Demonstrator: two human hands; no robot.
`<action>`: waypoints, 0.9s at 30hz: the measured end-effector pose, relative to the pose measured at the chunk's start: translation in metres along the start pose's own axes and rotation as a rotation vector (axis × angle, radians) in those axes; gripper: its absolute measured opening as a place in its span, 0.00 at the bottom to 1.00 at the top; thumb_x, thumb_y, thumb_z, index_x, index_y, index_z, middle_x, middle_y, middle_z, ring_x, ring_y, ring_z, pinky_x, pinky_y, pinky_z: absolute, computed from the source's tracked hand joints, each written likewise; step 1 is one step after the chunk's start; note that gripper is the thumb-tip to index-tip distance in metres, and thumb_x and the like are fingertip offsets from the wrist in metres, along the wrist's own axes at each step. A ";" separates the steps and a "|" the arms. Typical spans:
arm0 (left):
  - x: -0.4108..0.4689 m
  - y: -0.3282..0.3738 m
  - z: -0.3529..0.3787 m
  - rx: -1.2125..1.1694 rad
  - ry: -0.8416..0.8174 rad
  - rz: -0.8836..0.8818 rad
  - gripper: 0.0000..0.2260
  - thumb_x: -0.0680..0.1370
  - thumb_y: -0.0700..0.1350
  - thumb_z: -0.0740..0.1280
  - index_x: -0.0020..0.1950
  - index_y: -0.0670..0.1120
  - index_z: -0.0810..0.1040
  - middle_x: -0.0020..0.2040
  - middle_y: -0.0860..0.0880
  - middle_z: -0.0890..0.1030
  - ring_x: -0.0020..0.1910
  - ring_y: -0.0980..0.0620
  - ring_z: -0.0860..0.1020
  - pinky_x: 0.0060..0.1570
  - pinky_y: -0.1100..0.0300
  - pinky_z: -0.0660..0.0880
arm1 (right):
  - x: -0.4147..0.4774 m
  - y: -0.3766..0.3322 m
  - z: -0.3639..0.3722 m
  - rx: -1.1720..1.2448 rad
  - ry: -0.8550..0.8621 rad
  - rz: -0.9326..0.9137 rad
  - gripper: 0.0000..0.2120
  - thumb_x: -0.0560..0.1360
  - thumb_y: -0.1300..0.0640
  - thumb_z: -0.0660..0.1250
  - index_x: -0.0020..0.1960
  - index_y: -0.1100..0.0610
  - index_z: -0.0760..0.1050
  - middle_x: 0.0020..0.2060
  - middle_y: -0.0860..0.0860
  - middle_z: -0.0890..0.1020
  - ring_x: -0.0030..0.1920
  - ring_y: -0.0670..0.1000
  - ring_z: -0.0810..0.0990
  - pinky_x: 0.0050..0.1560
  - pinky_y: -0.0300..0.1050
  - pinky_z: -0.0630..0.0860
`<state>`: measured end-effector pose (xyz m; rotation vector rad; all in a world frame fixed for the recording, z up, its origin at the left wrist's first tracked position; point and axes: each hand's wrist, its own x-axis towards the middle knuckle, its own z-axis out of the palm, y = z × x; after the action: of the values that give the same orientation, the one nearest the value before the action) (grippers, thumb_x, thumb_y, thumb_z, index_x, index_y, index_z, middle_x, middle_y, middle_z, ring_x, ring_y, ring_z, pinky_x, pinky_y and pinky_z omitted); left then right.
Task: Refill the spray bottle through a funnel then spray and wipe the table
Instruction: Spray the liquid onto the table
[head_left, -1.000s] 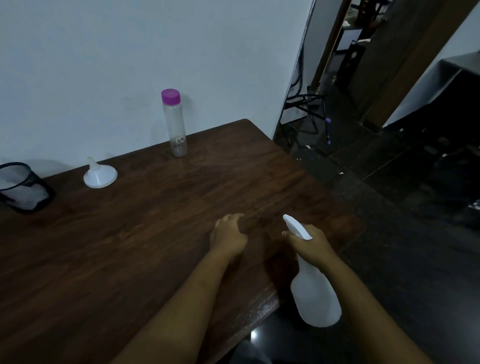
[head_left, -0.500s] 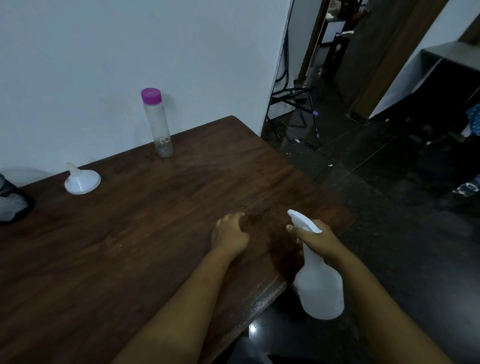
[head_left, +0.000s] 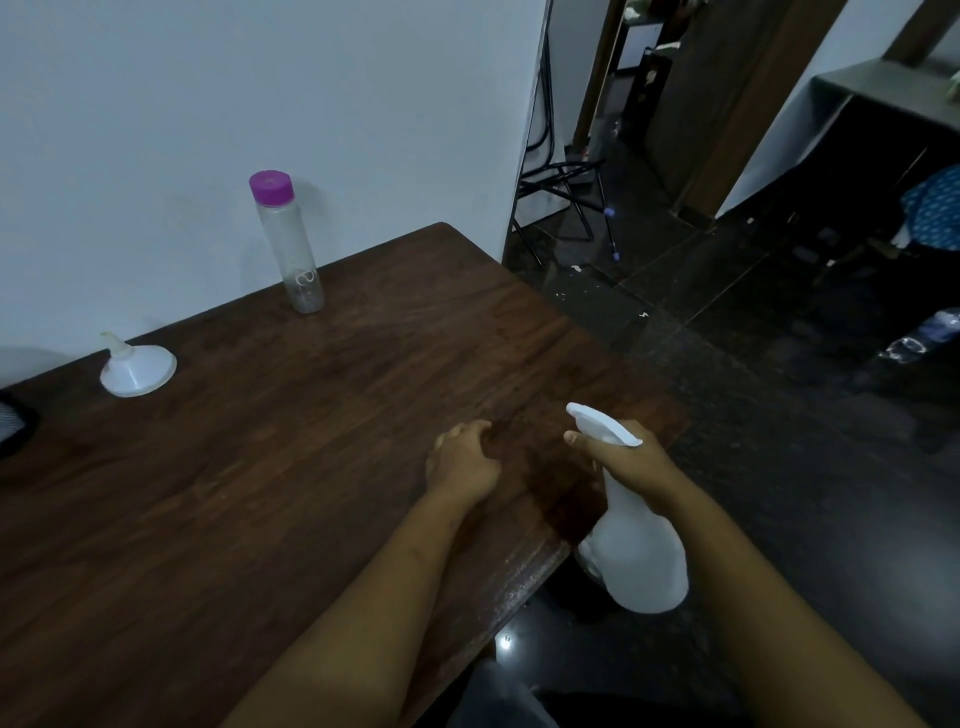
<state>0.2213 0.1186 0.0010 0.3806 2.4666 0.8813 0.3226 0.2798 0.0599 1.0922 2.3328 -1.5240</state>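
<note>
The right hand (head_left: 631, 462) grips the white spray bottle (head_left: 636, 551) by its neck, off the near corner of the wooden table (head_left: 260, 493); its fingers hide the trigger. The left hand (head_left: 462, 460) rests on the tabletop, loosely curled, holding nothing I can see. By the wall a white funnel (head_left: 137, 366) sits mouth-down, well apart from a purple-capped clear bottle (head_left: 293, 249). A dark basket (head_left: 10, 423) is cut off at the left edge.
</note>
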 end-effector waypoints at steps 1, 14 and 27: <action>0.000 0.000 0.001 0.000 0.001 0.001 0.25 0.73 0.46 0.66 0.70 0.53 0.68 0.72 0.49 0.68 0.72 0.47 0.63 0.70 0.55 0.63 | -0.001 0.001 -0.002 -0.005 -0.045 0.012 0.27 0.73 0.46 0.70 0.67 0.54 0.67 0.58 0.54 0.78 0.54 0.53 0.79 0.53 0.48 0.79; 0.002 0.003 0.000 -0.031 0.000 0.004 0.25 0.73 0.46 0.67 0.71 0.53 0.68 0.72 0.50 0.68 0.72 0.48 0.63 0.70 0.51 0.62 | -0.007 -0.010 0.002 0.030 -0.087 0.068 0.27 0.74 0.49 0.70 0.69 0.56 0.66 0.57 0.56 0.78 0.54 0.55 0.79 0.51 0.49 0.80; -0.005 0.000 -0.011 -0.139 -0.017 0.036 0.27 0.72 0.46 0.68 0.71 0.56 0.67 0.72 0.51 0.68 0.72 0.48 0.65 0.70 0.50 0.64 | -0.006 -0.032 0.016 0.005 -0.083 0.039 0.27 0.74 0.49 0.69 0.69 0.55 0.65 0.56 0.54 0.76 0.50 0.50 0.78 0.42 0.41 0.77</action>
<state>0.2195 0.1112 0.0106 0.3826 2.3736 1.0528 0.3026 0.2563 0.0790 1.0477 2.2417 -1.5320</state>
